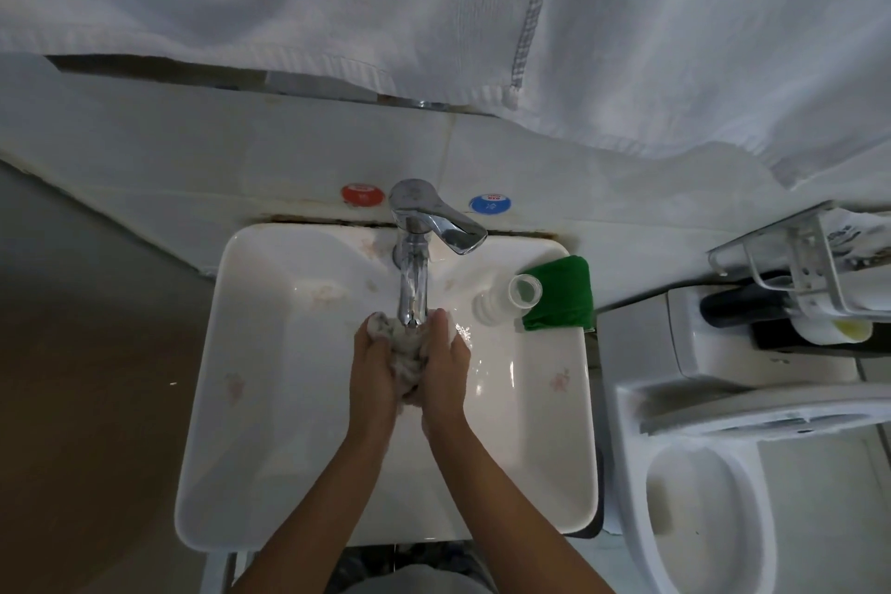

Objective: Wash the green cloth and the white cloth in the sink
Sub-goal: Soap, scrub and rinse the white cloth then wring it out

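The bunched white cloth (407, 352) is clamped between the left hand (373, 359) and right hand (446, 362) under the faucet spout (412, 289), over the sink (270, 400).

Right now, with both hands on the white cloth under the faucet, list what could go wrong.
1. The clear bottle lies on its side at the sink rim, open mouth against the green cloth; a bump could roll it into the basin.
2. The green cloth sits on the rim corner and may slide off.
3. The left hand and right hand squeeze the white cloth just under the faucet spout; knuckles could knock it, or water could splash out.
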